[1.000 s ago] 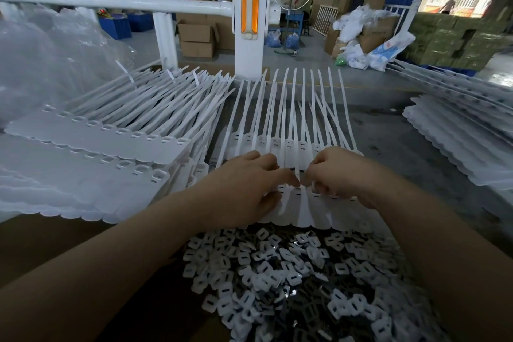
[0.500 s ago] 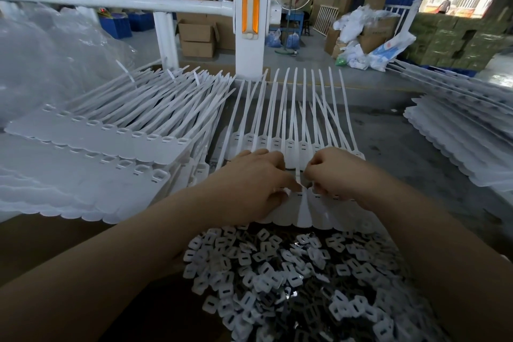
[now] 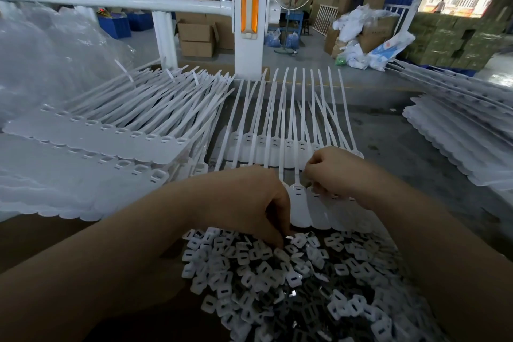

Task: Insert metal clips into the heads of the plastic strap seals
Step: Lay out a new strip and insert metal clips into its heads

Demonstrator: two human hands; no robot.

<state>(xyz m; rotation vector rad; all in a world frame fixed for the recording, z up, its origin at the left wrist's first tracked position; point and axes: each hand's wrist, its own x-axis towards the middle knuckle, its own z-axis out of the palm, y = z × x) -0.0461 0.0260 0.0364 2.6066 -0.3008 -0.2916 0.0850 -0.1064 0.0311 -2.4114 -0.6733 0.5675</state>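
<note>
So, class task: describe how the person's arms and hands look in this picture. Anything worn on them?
Both forearms are bare as far as the picture shows, with no sleeves in view. The left hand and right hand wear no gloves, and no rings, watch or bands show on the visible parts. No markings are visible.

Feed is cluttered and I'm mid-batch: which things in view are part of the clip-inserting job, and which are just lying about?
In the job:
- pile of clips, left hand reaching into it
- row of strap seals, right hand on their heads

Lying about:
- stacked seal sheets
- white post
- cardboard boxes
- plastic bags
</note>
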